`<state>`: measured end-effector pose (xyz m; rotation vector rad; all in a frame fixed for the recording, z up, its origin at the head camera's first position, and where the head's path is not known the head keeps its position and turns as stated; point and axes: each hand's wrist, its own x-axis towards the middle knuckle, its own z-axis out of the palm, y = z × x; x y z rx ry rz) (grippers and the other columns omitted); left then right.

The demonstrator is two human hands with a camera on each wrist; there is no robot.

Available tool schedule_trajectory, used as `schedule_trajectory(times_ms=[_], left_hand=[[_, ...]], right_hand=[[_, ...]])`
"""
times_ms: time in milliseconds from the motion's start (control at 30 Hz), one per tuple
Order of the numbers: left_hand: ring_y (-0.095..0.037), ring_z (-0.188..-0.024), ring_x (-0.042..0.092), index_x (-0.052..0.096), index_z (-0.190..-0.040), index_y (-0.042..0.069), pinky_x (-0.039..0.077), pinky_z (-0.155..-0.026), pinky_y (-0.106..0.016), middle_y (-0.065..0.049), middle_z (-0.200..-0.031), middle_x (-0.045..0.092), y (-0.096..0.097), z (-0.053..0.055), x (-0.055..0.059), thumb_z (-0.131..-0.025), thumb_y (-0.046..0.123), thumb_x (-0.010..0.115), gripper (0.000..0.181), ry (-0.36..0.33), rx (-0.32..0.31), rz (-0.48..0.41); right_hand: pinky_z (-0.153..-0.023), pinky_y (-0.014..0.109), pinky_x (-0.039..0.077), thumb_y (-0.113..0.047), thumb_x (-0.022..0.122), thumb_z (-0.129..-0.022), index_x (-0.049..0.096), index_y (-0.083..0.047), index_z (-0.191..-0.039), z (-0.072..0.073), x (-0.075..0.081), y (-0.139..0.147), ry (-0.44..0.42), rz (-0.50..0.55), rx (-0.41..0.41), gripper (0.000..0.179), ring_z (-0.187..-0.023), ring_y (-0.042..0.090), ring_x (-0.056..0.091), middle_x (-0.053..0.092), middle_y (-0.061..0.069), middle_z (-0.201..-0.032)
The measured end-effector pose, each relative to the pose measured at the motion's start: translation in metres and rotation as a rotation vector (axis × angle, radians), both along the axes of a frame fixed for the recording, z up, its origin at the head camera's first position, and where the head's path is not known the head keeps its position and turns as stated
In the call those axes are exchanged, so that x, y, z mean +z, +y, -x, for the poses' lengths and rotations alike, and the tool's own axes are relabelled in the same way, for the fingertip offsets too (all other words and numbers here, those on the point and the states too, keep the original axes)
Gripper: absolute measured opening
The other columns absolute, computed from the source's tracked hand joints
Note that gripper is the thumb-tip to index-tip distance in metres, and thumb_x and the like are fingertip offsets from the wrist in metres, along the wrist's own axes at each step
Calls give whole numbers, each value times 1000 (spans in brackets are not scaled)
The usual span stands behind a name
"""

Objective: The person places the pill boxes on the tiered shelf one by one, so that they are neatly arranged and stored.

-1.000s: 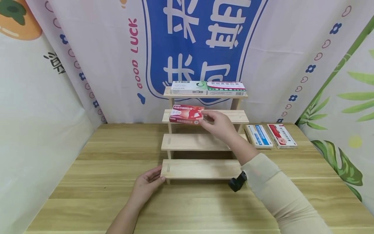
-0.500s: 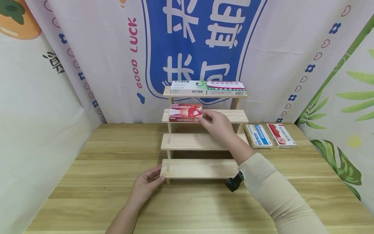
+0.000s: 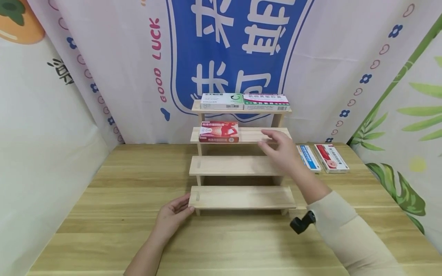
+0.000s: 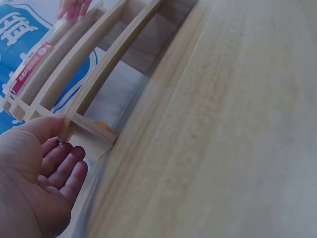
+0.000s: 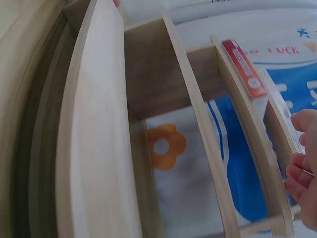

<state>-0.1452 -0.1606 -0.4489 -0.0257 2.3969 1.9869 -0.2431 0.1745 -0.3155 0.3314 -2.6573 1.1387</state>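
Observation:
A four-tier wooden step shelf [image 3: 241, 197] stands on the table. My left hand [image 3: 173, 217] pinches the left end of its lowest board; in the left wrist view the thumb [image 4: 47, 126] lies on the board with the index finger below. A red medicine box [image 3: 219, 132] lies at the left of the second tier from the top. My right hand [image 3: 281, 150] holds nothing, its fingers loosely bent near the right part of that tier, apart from the box. On the top tier a white-green medicine box [image 3: 222, 101] and a white-magenta medicine box [image 3: 266, 102] lie side by side.
On the table [image 3: 114, 199], right of the shelf, lie a blue-white medicine box [image 3: 309, 158], partly hidden by my right hand, and a red-white medicine box [image 3: 331, 158]. A printed curtain [image 3: 138, 96] hangs close behind the shelf.
The red box was set straight on its tier, and my right hand let go of it and moved right. My left hand stays at the lowest board.

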Motion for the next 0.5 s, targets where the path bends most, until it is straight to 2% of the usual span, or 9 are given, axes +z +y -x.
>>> schedule_trajectory(times_ms=[300, 500], left_hand=[[-34, -121, 60, 58, -130, -4, 54, -97, -25, -19, -137, 58, -1, 1, 0, -86, 4, 71, 46, 2, 2, 5], [-35, -122, 60, 58, -130, -4, 54, -97, -25, -19, -138, 57, 0, 1, 0, -86, 5, 72, 47, -2, -2, 7]], right_hand=[[-109, 57, 40, -34, 61, -96, 55, -4, -136, -18, -13, 61, 85, -1, -129, 50, -128, 40, 49, 54, 23, -138], [-105, 60, 42, -35, 57, -98, 51, -1, -138, -21, -33, 109, 63, -28, -208, 52, -125, 43, 48, 51, 26, -138]])
